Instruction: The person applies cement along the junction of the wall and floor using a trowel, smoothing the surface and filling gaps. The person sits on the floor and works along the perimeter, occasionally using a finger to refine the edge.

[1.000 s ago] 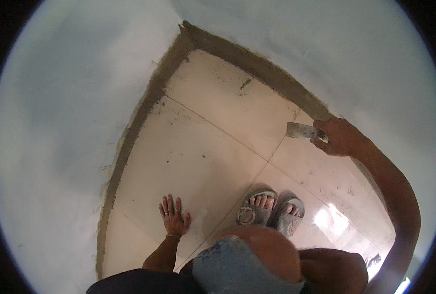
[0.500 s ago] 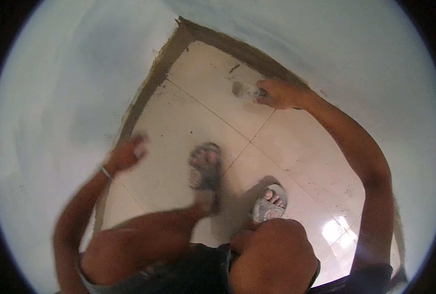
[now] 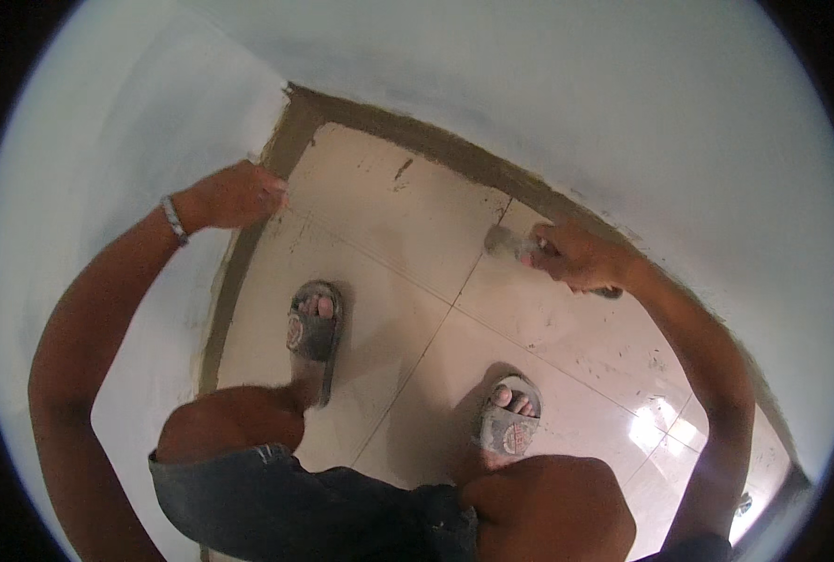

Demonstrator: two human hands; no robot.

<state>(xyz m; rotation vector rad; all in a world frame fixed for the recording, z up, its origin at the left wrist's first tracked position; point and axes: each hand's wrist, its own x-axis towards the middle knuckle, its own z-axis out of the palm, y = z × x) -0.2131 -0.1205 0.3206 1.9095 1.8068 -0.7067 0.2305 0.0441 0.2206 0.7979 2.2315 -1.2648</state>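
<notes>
My left hand (image 3: pixel 234 195), a bracelet at its wrist, is up beside the dark, rough strip (image 3: pixel 294 131) along the wall's foot, with fingers curled; what they hold, if anything, is hidden. My right hand (image 3: pixel 576 255) grips a flat metal scraper (image 3: pixel 506 241), its blurred blade pointing left over the tiled floor (image 3: pixel 393 225) near the right-hand stretch of that strip. I cannot tell whether the blade touches the tiles.
Pale walls (image 3: pixel 576 103) meet in a corner above the strip. My feet, in dusty grey slides (image 3: pixel 314 337), stand apart on the tiles, below my bent knees. Scattered dark debris lies on the floor near the strip.
My left hand has risen from flat on the floor toward the corner and curled. My left foot has stepped left and forward. My right hand has shifted leftward with the scraper, then partly back.
</notes>
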